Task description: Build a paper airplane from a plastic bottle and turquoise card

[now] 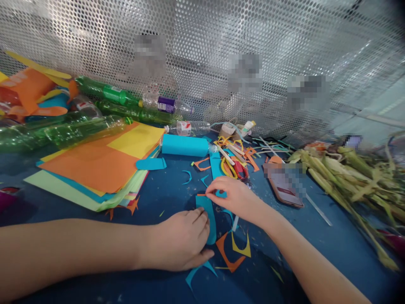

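Note:
A strip of blue paper [210,236] with a rounded near end lies on the dark blue table in front of me. My left hand [180,240] rests flat over its left side, fingers stretched, pressing it against the table. At the far end of the blue strip, my right hand [232,196] is closed in a pinch, thumb against forefinger, on a thin orange paper strip [201,195] along that edge. A plastic bottle wrapped in blue paper [185,145] lies beyond the hands. Just past my right hand are scissors with yellow and red handles [228,168].
At left is a stack of coloured paper [95,169], with green plastic bottles [85,131] behind it. Orange paper offcuts [230,255] litter the table. A phone [284,185] and dried corn husks [354,181] lie at right. A perforated metal screen [202,50] closes the back.

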`<state>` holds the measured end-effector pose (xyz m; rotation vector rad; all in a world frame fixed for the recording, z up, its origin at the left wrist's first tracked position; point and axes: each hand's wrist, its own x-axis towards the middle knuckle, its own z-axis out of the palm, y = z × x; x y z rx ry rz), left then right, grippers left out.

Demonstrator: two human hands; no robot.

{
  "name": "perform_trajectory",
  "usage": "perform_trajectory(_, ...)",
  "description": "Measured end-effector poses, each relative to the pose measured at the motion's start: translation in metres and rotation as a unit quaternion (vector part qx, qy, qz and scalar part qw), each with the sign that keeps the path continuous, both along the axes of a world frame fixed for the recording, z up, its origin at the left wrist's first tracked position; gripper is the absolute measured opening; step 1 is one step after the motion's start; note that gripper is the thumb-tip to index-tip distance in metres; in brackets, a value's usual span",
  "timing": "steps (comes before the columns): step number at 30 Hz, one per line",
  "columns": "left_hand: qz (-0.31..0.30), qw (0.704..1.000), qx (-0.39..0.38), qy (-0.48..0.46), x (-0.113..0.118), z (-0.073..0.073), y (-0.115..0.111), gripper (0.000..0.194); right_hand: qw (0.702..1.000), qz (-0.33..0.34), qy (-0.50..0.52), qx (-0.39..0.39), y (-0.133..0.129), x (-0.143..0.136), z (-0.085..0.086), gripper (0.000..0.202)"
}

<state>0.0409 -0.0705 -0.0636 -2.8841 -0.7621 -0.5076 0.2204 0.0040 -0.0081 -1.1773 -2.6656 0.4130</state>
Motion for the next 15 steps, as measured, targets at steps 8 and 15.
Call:
perform_trajectory(8, 0.001, 1.000, 0.000, -0.004, 0.0001, 0.0008, 0.0000, 0.048, 1.000, 0.013, -0.013, 0.003, 0.0006, 0.0004, -0.0019, 0.015)
perform_trajectory(15, 0.002, 1.000, -0.007, 0.005, 0.0009, 0.0015, 0.0001, 0.050, 1.000, 0.023, -0.014, -0.002, 0.0005, 0.0006, -0.0032, 0.015)
